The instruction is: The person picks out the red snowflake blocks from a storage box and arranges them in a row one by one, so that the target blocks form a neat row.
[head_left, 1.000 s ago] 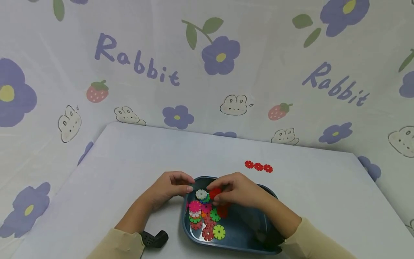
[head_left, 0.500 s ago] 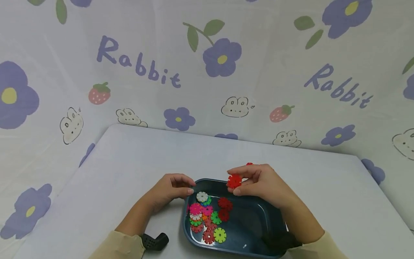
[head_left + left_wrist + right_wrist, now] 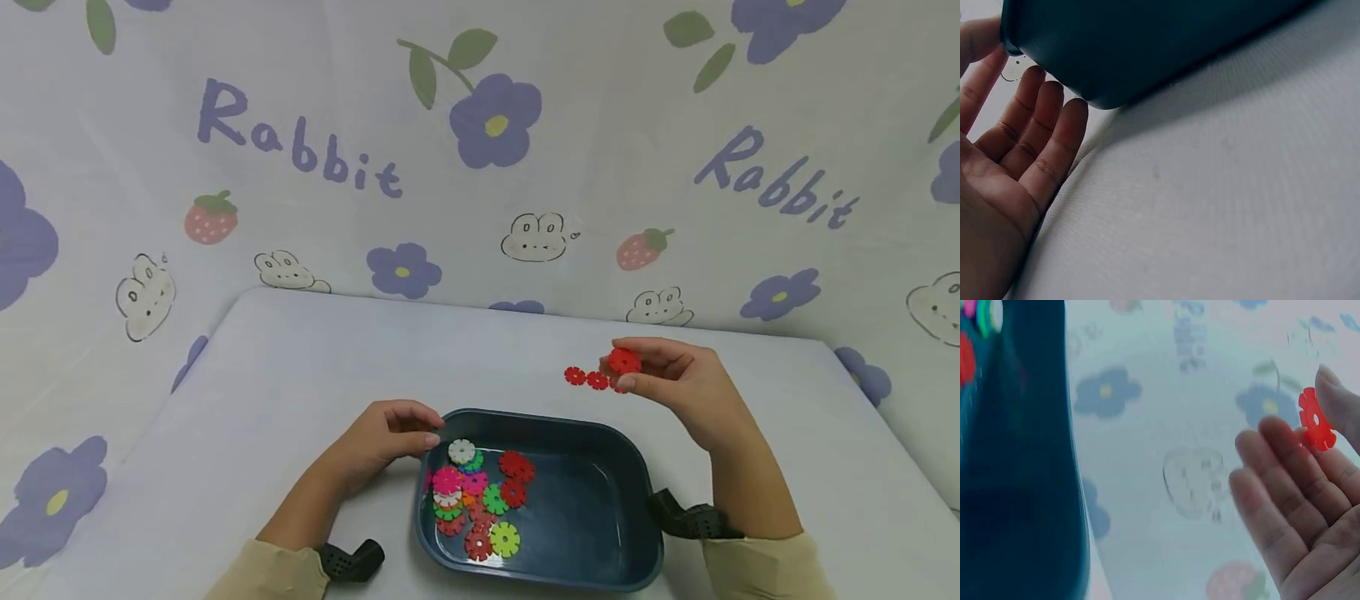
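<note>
My right hand (image 3: 678, 379) pinches a red notched plastic disc (image 3: 624, 361) between thumb and fingers, up at the back of the table. In the right wrist view the same red disc (image 3: 1316, 420) stands on edge at the thumb, the other fingers spread loosely. A row of red discs (image 3: 597, 381) lies on the table, its right end partly hidden behind the held disc and fingers. My left hand (image 3: 386, 442) holds the left back corner of a dark blue tray (image 3: 630, 575), thumb and index finger at its rim (image 3: 1013, 47), the other fingertips near its outer wall.
In the tray's left half lie several notched discs, among them a white disc (image 3: 462, 452), a yellow-green disc (image 3: 505, 540) and red discs (image 3: 513, 492). Black wrist-worn cameras sit by both sleeves. A patterned cloth (image 3: 420, 200) hangs behind the white table (image 3: 337, 350).
My right hand has lifted a red disc from the tray and carried it right and back, to the row of red discs. The left hand has stayed at the tray's corner.
</note>
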{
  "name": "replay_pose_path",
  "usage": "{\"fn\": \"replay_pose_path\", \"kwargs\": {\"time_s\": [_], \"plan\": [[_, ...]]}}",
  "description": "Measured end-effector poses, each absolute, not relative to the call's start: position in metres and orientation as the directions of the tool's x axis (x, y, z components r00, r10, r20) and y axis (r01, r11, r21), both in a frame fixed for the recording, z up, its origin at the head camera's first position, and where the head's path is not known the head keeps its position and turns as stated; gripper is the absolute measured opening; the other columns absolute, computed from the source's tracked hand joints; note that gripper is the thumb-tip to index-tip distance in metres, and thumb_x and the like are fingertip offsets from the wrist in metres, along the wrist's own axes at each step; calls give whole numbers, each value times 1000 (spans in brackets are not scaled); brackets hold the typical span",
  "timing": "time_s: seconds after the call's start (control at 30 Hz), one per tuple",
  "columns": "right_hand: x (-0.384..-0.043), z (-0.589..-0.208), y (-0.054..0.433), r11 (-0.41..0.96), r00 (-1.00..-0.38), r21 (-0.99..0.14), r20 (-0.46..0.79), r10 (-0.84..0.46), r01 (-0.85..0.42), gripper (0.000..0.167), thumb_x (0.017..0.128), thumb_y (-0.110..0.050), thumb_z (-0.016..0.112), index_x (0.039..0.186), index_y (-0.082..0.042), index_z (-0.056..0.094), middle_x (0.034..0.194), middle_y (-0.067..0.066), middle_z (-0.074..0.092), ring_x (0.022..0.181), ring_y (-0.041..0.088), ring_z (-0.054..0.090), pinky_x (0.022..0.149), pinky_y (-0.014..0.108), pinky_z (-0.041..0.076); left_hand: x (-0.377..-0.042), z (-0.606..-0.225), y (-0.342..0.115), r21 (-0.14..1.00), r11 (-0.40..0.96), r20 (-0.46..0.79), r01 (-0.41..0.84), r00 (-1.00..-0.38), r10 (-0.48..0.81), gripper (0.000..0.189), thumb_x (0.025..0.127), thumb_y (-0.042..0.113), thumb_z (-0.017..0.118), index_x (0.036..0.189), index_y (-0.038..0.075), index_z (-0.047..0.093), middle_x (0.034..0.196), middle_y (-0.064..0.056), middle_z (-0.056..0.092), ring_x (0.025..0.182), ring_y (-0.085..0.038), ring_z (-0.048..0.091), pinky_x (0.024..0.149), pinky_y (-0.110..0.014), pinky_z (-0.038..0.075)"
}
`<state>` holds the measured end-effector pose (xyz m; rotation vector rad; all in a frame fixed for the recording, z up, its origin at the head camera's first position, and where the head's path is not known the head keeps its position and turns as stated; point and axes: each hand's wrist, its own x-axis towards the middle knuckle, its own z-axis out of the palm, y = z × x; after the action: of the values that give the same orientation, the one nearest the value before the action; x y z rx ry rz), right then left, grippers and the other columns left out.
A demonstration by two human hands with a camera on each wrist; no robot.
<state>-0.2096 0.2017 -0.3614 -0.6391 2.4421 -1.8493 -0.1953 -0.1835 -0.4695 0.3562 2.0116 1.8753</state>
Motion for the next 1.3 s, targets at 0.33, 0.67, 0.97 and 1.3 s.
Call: {"fn": "replay_pose_path", "kwargs": {"time_s": [0.33,0.67,0.97,1.3], "plan": [[-238,-395,250,405,-990,-906,88,-107,-124,48,91,-24,71,132,-3,59,106,-17,70,99,4,65,84,14,51,-193,-467,-183,996,68,-85,-62,-901,426,34,87,19,74,115,0,66,107,-5,68,92,-16,64,80,-31,56],[-259,-435,272,658,-987,-743,-162,4,124,66,89,-49,68,140,-10,53,137,20,55,129,39,44,101,57,44,-193,-467,-184,995,78,-88,-61,-901,424,33,89,18,73,114,-1,66,110,-8,67,94,-17,64,81,-32,57],[-262,-451,267,753,-993,-655,-117,-26,57,58,90,-38,69,137,-5,55,136,22,56,128,41,47,99,55,47,-192,-470,-183,994,72,-108,-85,-899,424,33,88,17,73,114,-2,66,107,-6,68,92,-16,64,80,-31,57],[-263,-450,263,804,-996,-594,-79,-34,20,53,89,-23,72,136,-4,56,138,23,55,132,44,45,104,59,41,-193,-469,-184,996,57,-90,-73,-900,425,31,88,16,72,113,-2,66,106,-5,68,91,-15,63,80,-30,56]]}}
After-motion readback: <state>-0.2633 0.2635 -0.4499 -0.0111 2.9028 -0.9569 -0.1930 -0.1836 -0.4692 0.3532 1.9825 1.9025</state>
